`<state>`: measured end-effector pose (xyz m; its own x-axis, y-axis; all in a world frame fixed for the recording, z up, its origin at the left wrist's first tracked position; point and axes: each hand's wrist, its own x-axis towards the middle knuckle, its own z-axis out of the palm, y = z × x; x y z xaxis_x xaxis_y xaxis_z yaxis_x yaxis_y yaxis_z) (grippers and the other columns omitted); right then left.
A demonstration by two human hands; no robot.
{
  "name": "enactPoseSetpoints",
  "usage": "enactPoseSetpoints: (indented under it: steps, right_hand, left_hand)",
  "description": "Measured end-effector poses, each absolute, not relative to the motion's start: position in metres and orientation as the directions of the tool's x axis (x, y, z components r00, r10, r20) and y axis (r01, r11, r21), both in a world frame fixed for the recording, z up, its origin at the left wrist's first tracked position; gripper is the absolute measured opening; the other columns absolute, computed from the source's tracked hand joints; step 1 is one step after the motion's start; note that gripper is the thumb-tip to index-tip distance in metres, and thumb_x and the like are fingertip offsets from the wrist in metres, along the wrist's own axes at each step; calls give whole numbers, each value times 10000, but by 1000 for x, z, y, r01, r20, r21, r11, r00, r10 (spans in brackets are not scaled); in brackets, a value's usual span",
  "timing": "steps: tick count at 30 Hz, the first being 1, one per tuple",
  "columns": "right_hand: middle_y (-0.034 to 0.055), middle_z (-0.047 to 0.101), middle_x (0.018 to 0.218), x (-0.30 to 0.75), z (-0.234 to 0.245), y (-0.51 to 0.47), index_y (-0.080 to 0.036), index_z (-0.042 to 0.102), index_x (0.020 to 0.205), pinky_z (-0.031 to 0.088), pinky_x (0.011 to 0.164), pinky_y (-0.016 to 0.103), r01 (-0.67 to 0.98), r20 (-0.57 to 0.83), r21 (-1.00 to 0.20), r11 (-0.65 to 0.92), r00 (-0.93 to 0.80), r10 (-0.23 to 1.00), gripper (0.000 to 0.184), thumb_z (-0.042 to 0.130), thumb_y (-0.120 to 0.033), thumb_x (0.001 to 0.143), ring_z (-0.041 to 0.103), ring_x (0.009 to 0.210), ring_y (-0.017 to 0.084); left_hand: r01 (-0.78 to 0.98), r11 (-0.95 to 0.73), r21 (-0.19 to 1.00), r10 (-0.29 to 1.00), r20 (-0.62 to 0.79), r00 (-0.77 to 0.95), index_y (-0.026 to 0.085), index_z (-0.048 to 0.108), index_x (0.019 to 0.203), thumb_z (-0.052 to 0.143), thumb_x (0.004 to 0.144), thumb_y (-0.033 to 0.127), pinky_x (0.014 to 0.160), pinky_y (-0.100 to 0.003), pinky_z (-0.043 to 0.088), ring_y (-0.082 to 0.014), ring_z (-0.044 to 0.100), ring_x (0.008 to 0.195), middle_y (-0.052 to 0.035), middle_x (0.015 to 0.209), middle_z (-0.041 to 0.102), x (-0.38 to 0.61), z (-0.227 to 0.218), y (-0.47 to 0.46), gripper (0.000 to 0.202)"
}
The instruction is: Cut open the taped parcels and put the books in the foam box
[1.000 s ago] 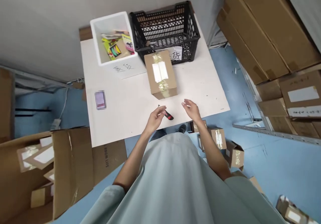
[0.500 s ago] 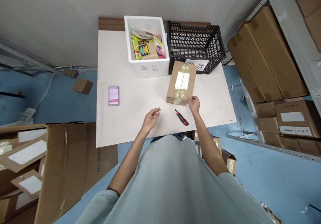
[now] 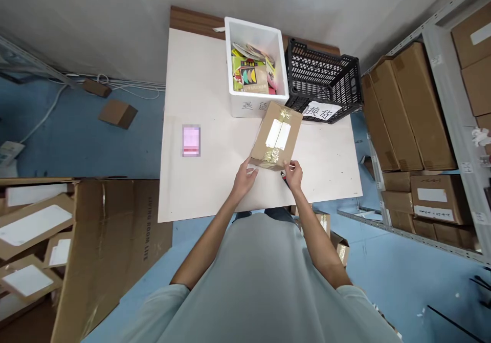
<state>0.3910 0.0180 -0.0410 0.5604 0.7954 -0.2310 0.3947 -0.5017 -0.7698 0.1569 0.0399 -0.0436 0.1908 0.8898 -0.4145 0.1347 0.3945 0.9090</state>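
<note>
A taped cardboard box (image 3: 293, 133) with two white labels lies tilted on the white table, close to the two bins. My left hand (image 3: 244, 179) grips its near left corner, fingers against the edge. At the near right corner, my right hand (image 3: 293, 175) pinches the box, thumb and fingers closed on it. A box cutter (image 3: 284, 177) with a red and black handle lies beside my right hand, mostly hidden by it.
A white foam bin (image 3: 259, 108) of booklets and a black plastic crate (image 3: 322, 79) stand at the back. A blurred pink-screened item (image 3: 191, 141) lies at left. A large carton (image 3: 126, 230) of parcels stands lower left; shelves (image 3: 447, 102) of boxes are at right.
My left hand has moved from the bare table to the box's near left corner. My right hand stays at the right corner, now over the cutter. The view has shifted.
</note>
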Motion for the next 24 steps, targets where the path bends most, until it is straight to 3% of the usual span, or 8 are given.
enactPoseSetpoints:
  steps: [6, 13, 18, 24]
  right_hand:
    - [200, 837, 1224, 353, -48, 19, -260, 569, 1067, 622, 986, 428, 411, -230, -754, -512, 565, 792, 413, 600, -666, 998, 797, 1077, 312]
    - [238, 811, 1271, 354, -54, 18, -259, 535, 1086, 622, 988, 432, 410, -235, -764, -499, 543, 806, 495, 566, -740, 974, 803, 1070, 320]
    - [199, 821, 1208, 362, -61, 19, -266, 533, 1086, 627, 976, 436, 397, -257, -780, -485, 504, 825, 485, 603, -733, 975, 812, 1052, 320]
    - [128, 824, 1170, 385, -68, 26, -275, 577, 1061, 648, 910, 422, 381, -313, -807, -451, 371, 874, 467, 714, -707, 951, 813, 987, 287]
  left_hand:
    - [118, 388, 914, 904, -402, 144, 267, 415, 1795, 723, 1027, 410, 1160, -456, 611, -305, 721, 1365, -213, 1781, 476, 137, -53, 45, 840]
    - [141, 365, 920, 907, -386, 168, 261, 531, 1720, 743, 1009, 377, 1172, -489, 605, -299, 747, 1308, -186, 1783, 518, 124, -48, 57, 751]
    - [130, 357, 925, 923, -370, 103, 249, 539, 1707, 755, 1008, 390, 1157, -482, 611, -303, 768, 1282, -198, 1782, 520, 130, -47, 52, 746]
    - [67, 507, 859, 851, -487, -199, 208, 292, 1806, 892, 936, 595, 1153, -426, 604, -360, 727, 1426, -263, 1821, 438, 189, -57, 38, 1125]
